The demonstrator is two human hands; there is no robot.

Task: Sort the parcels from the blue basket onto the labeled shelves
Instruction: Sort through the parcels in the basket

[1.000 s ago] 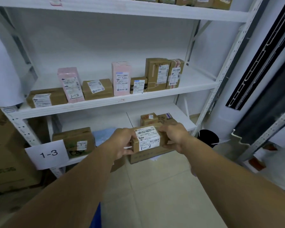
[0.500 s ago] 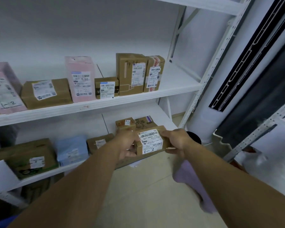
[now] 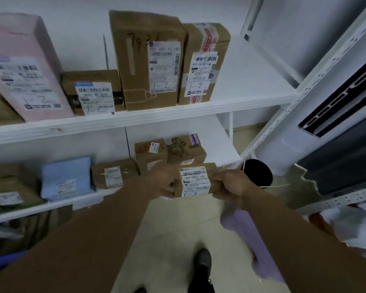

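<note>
White shelves (image 3: pixel 135 119) bearing parcels (image 3: pixel 150 60)

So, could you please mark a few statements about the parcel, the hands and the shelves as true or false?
1. The left hand and the right hand hold the parcel. True.
2. The parcel's label reads 1-2. False: it reads 1-3.
3. The pink parcel stands on the upper shelf. True.
4. The blue parcel lies on the upper shelf. False: it lies on the lower shelf.
</note>
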